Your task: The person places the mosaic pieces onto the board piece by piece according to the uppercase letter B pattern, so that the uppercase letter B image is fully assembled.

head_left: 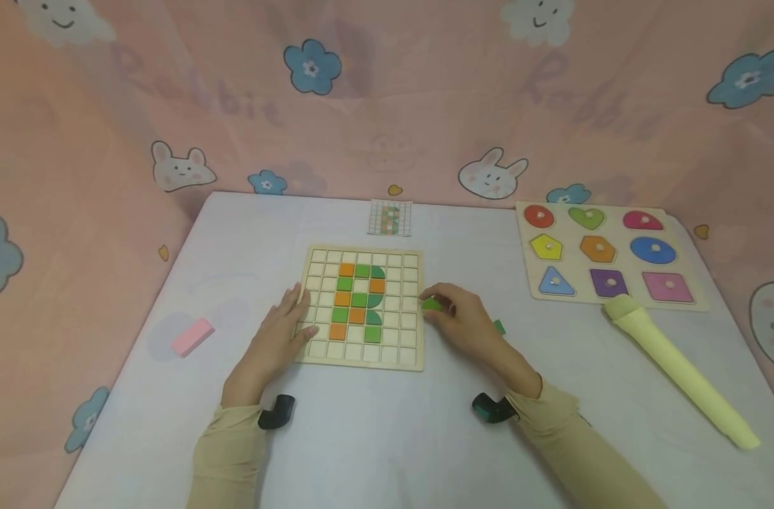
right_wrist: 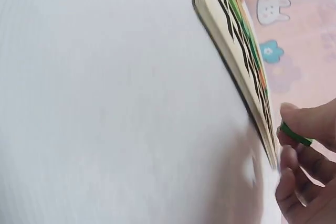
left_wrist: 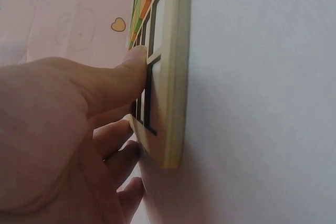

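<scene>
A wooden grid board [head_left: 361, 365] lies in front of me, with orange, green and dark-green tiles set in its middle columns, some with rounded corners. My left hand [head_left: 273, 344] rests at its left edge, fingers spread and fairly straight. In the left wrist view the thumb [left_wrist: 113, 85] lies over the board's top face near a corner. Just off the right edge, my right hand [head_left: 463, 322] pinches a small green tile [head_left: 432, 304] between thumb and fingers. The right wrist view shows this green tile [right_wrist: 295, 135] edge-on, beside the board's far end.
Behind the board lies a small printed pattern card [head_left: 389, 218]. Another green piece [head_left: 499, 327] shows past my right wrist. A pink block [head_left: 193, 337] is at left. To the right are a shape puzzle [head_left: 571, 270] with knobbed pieces and a long pale-yellow stick [head_left: 685, 375].
</scene>
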The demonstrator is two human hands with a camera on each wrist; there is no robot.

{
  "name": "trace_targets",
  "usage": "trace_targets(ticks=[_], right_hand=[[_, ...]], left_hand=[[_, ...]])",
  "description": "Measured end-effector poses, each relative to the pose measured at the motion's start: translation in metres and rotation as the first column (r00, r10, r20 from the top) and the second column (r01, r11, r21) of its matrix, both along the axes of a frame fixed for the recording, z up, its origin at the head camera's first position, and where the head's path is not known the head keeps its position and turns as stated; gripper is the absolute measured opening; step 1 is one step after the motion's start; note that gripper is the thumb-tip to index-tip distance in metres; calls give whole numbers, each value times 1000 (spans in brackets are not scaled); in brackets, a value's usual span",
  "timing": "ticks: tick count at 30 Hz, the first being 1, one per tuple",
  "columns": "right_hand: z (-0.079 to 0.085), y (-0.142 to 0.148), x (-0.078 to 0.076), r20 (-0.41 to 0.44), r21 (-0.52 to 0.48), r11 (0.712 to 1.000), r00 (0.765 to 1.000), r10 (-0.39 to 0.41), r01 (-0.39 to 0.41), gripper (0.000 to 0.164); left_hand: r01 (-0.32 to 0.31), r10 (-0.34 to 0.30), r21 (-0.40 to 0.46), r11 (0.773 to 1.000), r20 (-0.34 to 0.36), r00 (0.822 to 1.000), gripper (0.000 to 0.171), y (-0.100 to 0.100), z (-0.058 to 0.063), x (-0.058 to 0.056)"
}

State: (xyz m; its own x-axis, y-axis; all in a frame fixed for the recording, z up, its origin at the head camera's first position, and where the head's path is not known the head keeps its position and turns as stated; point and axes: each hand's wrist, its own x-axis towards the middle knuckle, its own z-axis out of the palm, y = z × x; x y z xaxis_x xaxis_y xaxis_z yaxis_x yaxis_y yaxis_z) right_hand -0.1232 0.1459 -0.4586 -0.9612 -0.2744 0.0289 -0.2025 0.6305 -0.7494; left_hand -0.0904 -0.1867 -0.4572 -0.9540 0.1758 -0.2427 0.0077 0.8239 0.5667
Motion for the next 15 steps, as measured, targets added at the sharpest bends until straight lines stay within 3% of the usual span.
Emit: trace_targets(ticks=[5, 15], right_hand=[[5, -20, 6, 10, -57, 998, 1000, -1, 2, 16], [1, -56, 13, 54, -131, 986, 992, 111, -104, 14]], left_hand=[[1, -1, -5, 1000, -5, 1000, 73, 0, 0, -1], [-8, 8, -5, 1000, -6, 1000, 73, 1, 0, 0]])
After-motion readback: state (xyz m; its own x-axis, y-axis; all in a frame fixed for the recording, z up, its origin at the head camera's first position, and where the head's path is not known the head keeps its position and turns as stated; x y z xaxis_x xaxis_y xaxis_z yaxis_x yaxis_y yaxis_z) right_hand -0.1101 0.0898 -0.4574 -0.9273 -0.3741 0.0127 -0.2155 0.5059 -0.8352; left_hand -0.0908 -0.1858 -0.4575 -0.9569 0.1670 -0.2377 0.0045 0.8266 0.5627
